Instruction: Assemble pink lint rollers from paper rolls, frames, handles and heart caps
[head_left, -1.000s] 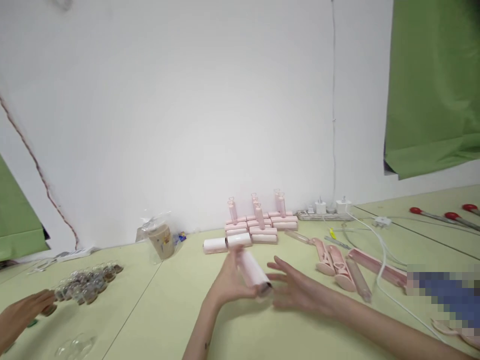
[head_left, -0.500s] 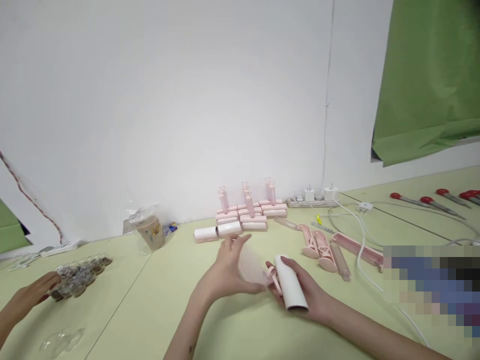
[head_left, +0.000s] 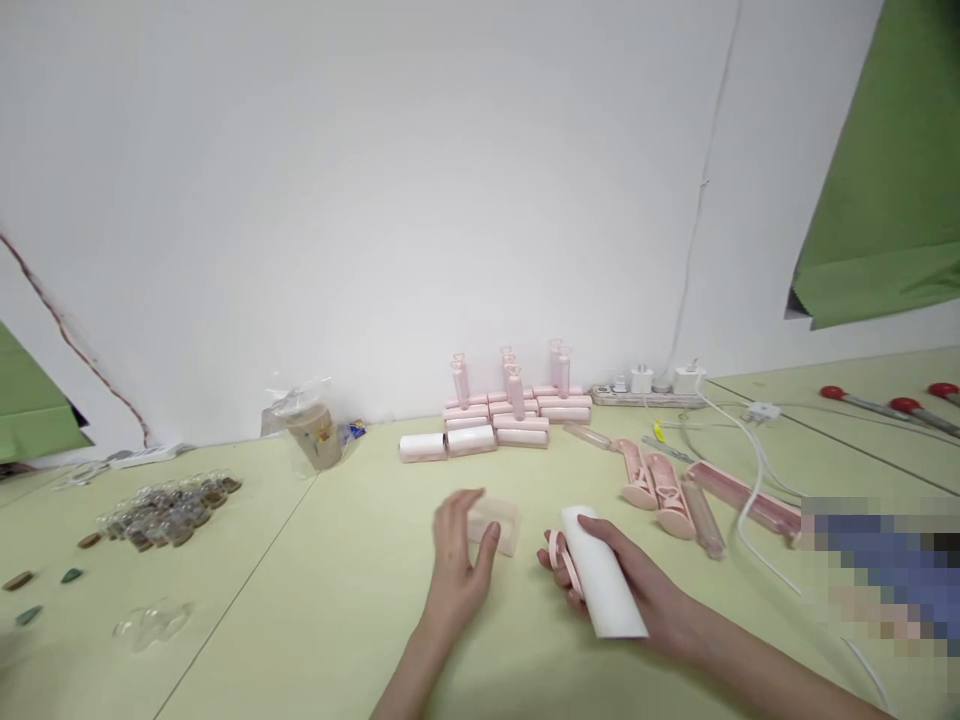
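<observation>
clear bag point(head_left: 300, 398): cup point(head_left: 322, 442) inside | white roll point(head_left: 604, 575): plain, tilted, over worktop point(head_left: 352, 590) | right hand point(head_left: 651, 575): clamped on roll, pink part point(head_left: 572, 570) alongside | left hand point(head_left: 456, 560): thumb and fingers about translucent piece point(head_left: 507, 522), can't tell if gripping

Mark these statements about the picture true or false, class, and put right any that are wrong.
1. The right hand holds a white roll. True.
2. The left hand grips the power strip. False: it is right by a translucent piece; whether it touches this is hard to tell.
3. A bagged cup stands to the picture's left of the upright pink pieces. True.
4. The upright pink pieces stand in front of a green cloth. False: behind them is the white wall.
5. Red-ended tools lie toward the picture's right edge. True.
</observation>
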